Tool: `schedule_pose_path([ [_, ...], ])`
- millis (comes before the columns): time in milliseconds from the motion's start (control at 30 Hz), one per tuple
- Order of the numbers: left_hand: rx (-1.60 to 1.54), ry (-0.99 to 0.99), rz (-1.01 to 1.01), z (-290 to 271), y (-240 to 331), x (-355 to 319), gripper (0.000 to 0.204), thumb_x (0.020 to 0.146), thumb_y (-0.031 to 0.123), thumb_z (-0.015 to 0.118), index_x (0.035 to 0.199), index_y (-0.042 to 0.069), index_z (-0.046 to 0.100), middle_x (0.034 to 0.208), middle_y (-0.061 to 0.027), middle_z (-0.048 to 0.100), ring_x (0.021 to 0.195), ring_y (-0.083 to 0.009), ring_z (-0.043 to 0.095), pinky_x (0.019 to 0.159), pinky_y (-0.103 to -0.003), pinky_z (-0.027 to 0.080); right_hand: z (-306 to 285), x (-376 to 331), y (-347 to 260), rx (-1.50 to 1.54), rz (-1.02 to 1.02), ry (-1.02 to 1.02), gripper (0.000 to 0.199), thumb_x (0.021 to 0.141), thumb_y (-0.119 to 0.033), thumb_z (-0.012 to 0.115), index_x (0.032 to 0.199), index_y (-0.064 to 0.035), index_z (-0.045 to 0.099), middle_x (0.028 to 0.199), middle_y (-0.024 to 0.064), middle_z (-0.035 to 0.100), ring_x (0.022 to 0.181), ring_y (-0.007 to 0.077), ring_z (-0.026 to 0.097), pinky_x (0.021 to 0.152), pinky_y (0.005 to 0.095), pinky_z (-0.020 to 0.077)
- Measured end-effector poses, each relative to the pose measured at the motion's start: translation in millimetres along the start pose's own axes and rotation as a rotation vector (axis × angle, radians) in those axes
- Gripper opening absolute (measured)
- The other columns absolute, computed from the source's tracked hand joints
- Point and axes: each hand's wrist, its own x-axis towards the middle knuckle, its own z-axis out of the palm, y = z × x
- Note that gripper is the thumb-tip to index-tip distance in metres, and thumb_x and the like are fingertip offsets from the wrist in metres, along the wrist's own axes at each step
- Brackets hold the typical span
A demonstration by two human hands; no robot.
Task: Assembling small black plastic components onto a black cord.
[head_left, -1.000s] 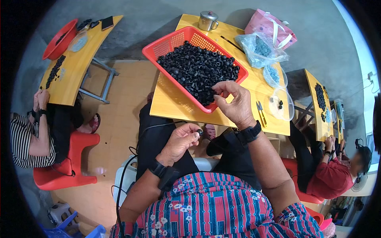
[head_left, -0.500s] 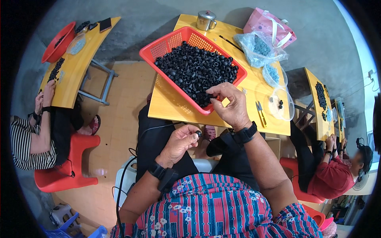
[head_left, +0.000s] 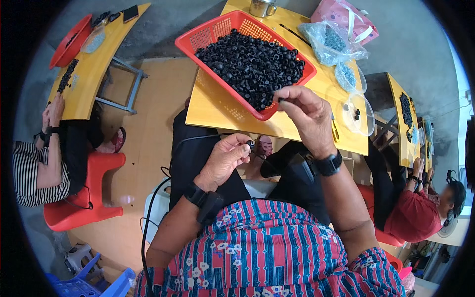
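My left hand (head_left: 225, 161) is held over my lap, thumb and fingertips closed on a small round black part (head_left: 251, 144) with a hollow end. Just past the near corner of a red plastic basket (head_left: 217, 76), my right hand (head_left: 311, 116) pinches a small dark piece (head_left: 281, 100), mostly hidden by the fingertips. Heaped in the basket are many loose black parts (head_left: 252, 64), several of them ring-shaped or cap-like. The basket stands on a yellow table (head_left: 208, 106).
Right of the basket lie yellow-handled snips (head_left: 335, 131), a clear tub (head_left: 366, 121) with black parts, and a bowl of small bluish pieces (head_left: 345, 76). Behind are a clear bag (head_left: 321, 47), a metal mug (head_left: 262, 8) and a pink bag (head_left: 341, 15). Other people sit at tables on both sides.
My right hand has drawn back from the heap to the right, a dark piece now between its fingertips. The left hand keeps its black part. The whole view has shifted slightly.
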Motion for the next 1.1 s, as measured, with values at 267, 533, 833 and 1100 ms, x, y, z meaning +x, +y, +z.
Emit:
schedule_pose_path([
  [267,0.055,0.0,-0.007,5,1,-1,0.02,0.088,0.015,0.067,0.105,0.006,0.062,0.09,0.0016,0.061,0.078,-0.0091,0.057,0.075,-0.026,0.05,5,-56,22,0.27,0.347,-0.139,0.018,0.091,-0.004,0.058,0.107,-0.0009,0.065,0.09,-0.0014,0.061,0.076,0.0055,0.057,0.072,0.0202,0.0482],
  [533,0.045,-0.024,0.018,0,-2,-2,0.02,0.089,0.013,0.066,0.105,0.004,0.061,0.089,0.0,0.062,0.078,-0.009,0.058,0.074,-0.025,0.051,11,-64,33,0.431,0.484,-0.14,0.016,0.092,-0.004,0.056,0.105,0.0008,0.064,0.09,0.0007,0.063,0.076,0.0067,0.057,0.073,0.0212,0.0491],
  [833,0.067,-0.034,0.018,2,-2,-2,0.018,0.09,0.012,0.065,0.106,0.005,0.062,0.088,0.0008,0.062,0.075,-0.0063,0.056,0.069,-0.019,0.048,16,-65,35,0.462,0.495,-0.142,0.016,0.092,-0.004,0.054,0.104,0.0016,0.064,0.087,0.0008,0.064,0.074,0.0062,0.057,0.072,0.0201,0.0487],
  [1100,0.08,-0.018,0.017,3,-2,-2,0.018,0.09,0.014,0.066,0.105,0.006,0.062,0.085,0.0013,0.062,0.075,-0.0063,0.056,0.068,-0.018,0.047,18,-64,35,0.46,0.498,-0.132,0.015,0.092,-0.003,0.055,0.103,0.0024,0.064,0.086,0.0019,0.064,0.073,0.0064,0.057,0.069,0.0204,0.0486],
])
